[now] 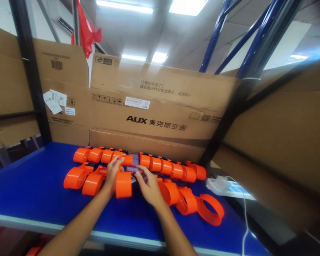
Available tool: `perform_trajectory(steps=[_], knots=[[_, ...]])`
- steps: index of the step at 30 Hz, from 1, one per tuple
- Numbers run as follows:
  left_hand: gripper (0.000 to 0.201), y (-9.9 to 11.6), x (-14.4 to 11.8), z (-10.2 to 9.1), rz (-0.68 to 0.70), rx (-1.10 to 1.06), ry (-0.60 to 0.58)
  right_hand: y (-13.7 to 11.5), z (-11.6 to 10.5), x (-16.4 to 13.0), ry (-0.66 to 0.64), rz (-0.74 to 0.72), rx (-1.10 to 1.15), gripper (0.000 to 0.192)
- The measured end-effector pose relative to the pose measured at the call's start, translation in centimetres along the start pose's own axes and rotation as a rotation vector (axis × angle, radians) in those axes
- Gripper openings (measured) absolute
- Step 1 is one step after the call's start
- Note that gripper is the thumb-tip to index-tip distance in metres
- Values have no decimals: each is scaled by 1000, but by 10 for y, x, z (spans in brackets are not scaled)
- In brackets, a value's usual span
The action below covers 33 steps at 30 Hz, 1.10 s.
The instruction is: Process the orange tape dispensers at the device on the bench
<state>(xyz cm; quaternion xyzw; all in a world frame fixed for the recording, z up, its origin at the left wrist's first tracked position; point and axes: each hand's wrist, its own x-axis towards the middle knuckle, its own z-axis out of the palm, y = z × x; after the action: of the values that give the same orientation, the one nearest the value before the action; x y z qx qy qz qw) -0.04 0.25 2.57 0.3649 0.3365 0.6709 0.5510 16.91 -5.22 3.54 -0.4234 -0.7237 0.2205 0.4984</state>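
Blue worktop (37,170), framed by dark uprights and backed by printed cardboard (160,122); ceiling lights above. Cardboard stands as sheeting, apparently a screen that keeps goods from slipping off the rear; it serves as wall rather than container, and no contents show.

Listed left to right:

- Rear left row (81,154): orange bands on dark parts, side by side against the cardboard, presumably ranked for easy count and reach.
- Front left pair (75,178): two orange bands, set nearer the edge.
- Left hand (112,175): fingers closed on an orange band (124,185), at the middle of the worktop, its loop turned to the near side, probably to steady it and leave its upper part accessible.
- Grey-violet panel (135,159): just beyond the hands, between the rear rows.
- Right hand (150,185): fingers bent, thumb parted, beside the held band; contact cannot be told.
- Rear right row (166,167): orange bands, closely ranked.
- Front right row (186,201): orange bands, the endmost tilted, its loop visible.
- Power strip (226,186): white, plug seated, cable trailing, set beside the goods.
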Motion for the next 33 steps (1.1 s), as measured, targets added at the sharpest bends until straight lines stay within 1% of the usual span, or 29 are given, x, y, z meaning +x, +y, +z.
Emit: perform_trajectory(steps=[2,3,6,8,10,12,15,17,19,20,22,23,24,25,27,29,31,33], knots=[[44,-1,-2,3,25,18,37,-8,-3,-2,-42,-36,110,44],[44,-1,-3,4,38,28,54,-12,-5,-4,-78,-76,127,52],[44,-1,-5,5,79,50,84,-24,-6,-10,-196,-169,71,75],[45,-1,-5,4,96,65,90,-28,-4,-12,-233,-165,17,82],[48,-2,-3,4,101,74,86,-28,-1,-13,-237,-132,-14,83],[49,-3,-2,6,117,78,62,-26,1,-12,-207,-109,-26,82],[50,-4,-8,12,211,140,-31,-21,1,-8,-92,-103,-26,80],[49,1,-19,13,307,264,-109,-18,0,-5,-13,-95,-17,79],[47,15,-31,6,420,459,-183,-17,-1,-4,39,-81,0,78],[44,26,-37,-2,486,582,-217,-17,-1,-3,51,-73,14,77],[40,54,-42,-26,639,846,-281,-18,1,-3,37,-58,57,73],[40,69,-41,-42,694,979,-290,-19,3,-3,10,-52,88,71],[38,83,-38,-61,759,1089,-263,-21,6,-3,-32,-45,121,68],[37,96,-32,-80,790,1197,-238,-24,9,-3,-83,-38,147,65],[38,113,-20,-118,763,1384,-202,-30,16,-2,-179,-21,148,59],[42,117,-9,-150,676,1491,-217,-38,24,-1,-237,-4,74,59],[44,112,-3,-170,602,1528,-291,-45,31,1,-268,11,-39,63],[43,104,-3,-180,583,1574,-301,-52,38,3,-307,32,-148,66]])
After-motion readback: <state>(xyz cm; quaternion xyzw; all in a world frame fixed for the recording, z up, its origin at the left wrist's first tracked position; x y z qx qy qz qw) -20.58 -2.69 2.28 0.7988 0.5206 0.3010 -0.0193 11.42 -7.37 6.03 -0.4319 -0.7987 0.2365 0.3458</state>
